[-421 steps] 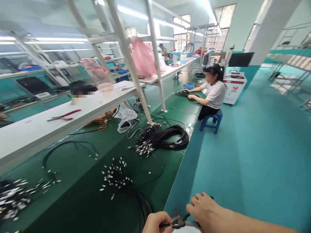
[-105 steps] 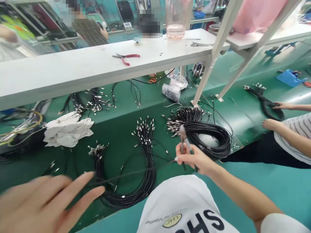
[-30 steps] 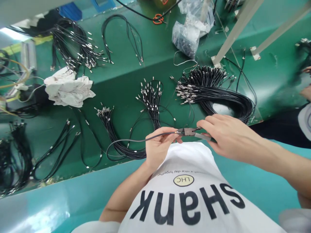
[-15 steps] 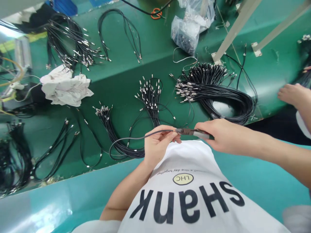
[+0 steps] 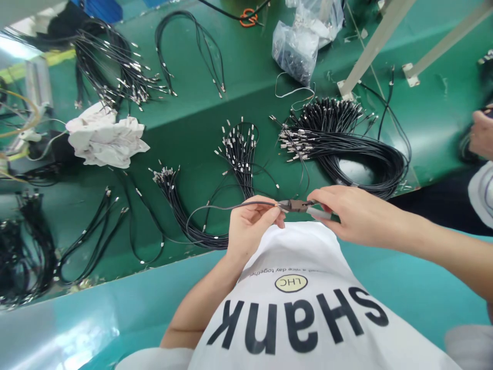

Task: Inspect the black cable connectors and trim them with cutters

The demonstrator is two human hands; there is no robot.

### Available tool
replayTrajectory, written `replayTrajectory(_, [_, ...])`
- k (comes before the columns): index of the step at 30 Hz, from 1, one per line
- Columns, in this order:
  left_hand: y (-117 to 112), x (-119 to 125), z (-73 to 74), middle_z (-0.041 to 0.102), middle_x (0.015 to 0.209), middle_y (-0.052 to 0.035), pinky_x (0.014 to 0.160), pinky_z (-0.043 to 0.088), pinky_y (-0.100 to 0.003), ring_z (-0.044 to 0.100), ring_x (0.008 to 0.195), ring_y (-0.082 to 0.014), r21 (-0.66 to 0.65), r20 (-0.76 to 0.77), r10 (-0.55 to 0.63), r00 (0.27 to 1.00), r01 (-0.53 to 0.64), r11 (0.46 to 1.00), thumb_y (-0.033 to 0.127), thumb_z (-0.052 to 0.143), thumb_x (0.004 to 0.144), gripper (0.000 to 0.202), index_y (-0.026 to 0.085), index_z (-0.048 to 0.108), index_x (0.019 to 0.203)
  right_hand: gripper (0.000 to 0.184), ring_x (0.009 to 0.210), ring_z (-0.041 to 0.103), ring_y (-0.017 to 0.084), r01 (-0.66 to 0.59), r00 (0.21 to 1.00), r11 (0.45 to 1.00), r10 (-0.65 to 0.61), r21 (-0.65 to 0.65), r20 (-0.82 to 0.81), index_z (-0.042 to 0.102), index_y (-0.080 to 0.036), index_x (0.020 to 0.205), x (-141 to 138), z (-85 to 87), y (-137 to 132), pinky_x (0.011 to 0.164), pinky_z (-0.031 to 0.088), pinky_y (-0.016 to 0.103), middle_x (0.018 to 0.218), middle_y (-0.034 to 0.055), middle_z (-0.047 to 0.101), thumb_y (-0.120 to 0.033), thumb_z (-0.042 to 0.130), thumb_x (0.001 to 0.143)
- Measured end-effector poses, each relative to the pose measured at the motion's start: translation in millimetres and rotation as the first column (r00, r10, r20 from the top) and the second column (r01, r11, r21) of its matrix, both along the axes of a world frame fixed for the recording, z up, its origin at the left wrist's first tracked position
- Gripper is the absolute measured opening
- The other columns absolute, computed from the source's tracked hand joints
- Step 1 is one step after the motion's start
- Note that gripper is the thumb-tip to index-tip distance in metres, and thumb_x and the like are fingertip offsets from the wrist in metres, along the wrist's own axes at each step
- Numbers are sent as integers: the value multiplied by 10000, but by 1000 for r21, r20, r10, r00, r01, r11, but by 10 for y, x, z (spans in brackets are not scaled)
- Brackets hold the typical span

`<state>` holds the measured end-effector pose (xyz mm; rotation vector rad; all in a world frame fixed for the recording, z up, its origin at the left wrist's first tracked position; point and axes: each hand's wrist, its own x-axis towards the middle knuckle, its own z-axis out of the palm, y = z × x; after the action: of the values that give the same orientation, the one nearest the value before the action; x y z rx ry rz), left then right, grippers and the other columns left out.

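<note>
My left hand [image 5: 252, 223] pinches a thin black cable [image 5: 221, 207] close to its end, in front of my chest. From there the cable loops left and down over the bench. My right hand [image 5: 342, 213] is wrapped round the handles of a pair of pliers [image 5: 297, 205]. The jaws of the pliers point left and meet the cable's end at my left fingertips. Whether they grip it is too small to tell. Just beyond my hands lies a bundle of black cables [image 5: 241, 159] with pale metal ends.
A large coiled cable bundle [image 5: 362, 154] lies right, another bundle [image 5: 173, 200] left. Farther back are a white cloth [image 5: 106, 136], a plastic bag of small parts [image 5: 296, 54], orange-handled scissors [image 5: 248, 18] and metal posts [image 5: 373, 46]. A co-worker's hand [image 5: 482, 134] is at the right edge.
The plier handles have spread apart, and my right fingers have loosened a little. The cable's loop has shifted right. At the right edge, the co-worker's hand has drawn away to the right.
</note>
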<state>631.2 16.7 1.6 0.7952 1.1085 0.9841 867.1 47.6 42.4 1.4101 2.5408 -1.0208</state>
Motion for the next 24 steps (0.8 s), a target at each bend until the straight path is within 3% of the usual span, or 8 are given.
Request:
replayTrajectory(4, [-35,41,12,710,656,-10,601,585,-272,672,569,-136,18,-63,35,997,-34,999,228,727,842,65,169,699,851,282,866,599,224,-58,996,985,46,165,78,591,-180,1168,14,48,-54,731,390,333,947,67,651,-245,570,894])
replayTrajectory(9, [-73,69,26,703,683,-9,588,572,-243,670,582,-123,84,-135,53,989,-42,996,209,713,853,46,165,704,861,282,840,567,235,-122,982,963,82,238,172,594,-166,1122,28,83,-72,717,345,340,896,73,625,-183,576,842])
replayTrajectory(15, [-84,81,25,687,737,-23,599,566,-227,669,622,-115,182,-210,48,977,-9,983,196,721,850,68,147,717,896,121,781,527,221,-188,952,955,121,227,281,573,-181,952,28,160,-36,663,258,327,825,63,594,-133,540,845])
replayTrajectory(24, [-71,71,-49,697,842,-48,618,564,-236,662,651,-109,195,-177,13,984,22,981,175,714,858,64,146,726,913,144,718,490,216,-242,924,947,159,212,347,549,-181,954,47,94,-26,633,185,328,805,62,586,-103,521,837])
